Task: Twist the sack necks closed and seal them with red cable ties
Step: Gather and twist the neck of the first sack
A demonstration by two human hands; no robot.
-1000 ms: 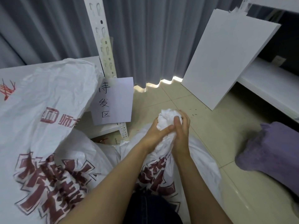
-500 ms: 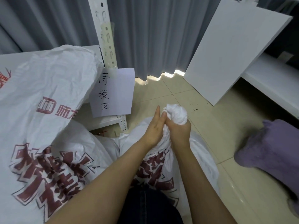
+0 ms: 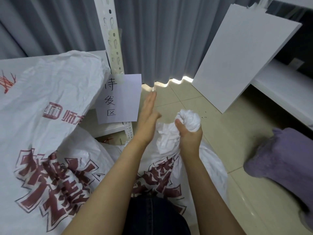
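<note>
So the sack neck point(image 3: 188, 120) is bunched into a tight wad and gripped just below the top by the right hand point(image 3: 189, 139), fingers curled round it, thumb pressed in on the near side. The sack point(image 3: 171, 177) itself, a white woven one with dark red print, is stood on the floor right in front of the person's knee point(image 3: 155, 217). The left hand point(image 3: 149, 119) is held flat and wide open just left of the neck, fingers straight, nothing in it, and no contact with the sack can be seen.

Progress-wise, the gathering looks done and the twist at least partly done on this one. No red cable tie can be seen round the neck, so the sealing is judged not yet done. No tie is held in either hand. A scrap of red point(image 3: 108, 140) can be made out under the low shelf point(image 3: 108, 128), too small to be called a tie for sure.

To the left, a second, bigger printed sack point(image 3: 50, 102) is leaned over that shelf; whether it's sealed can't be told from here. A handwritten paper sign point(image 3: 121, 97) is hung at the white slotted shelf post point(image 3: 112, 39), with a grey curtain point(image 3: 162, 39) behind. A white board point(image 3: 242, 56) is propped on the tiled floor point(image 3: 225, 138), and something purple and fuzzy point(image 3: 284, 156) is off to the right.
</note>
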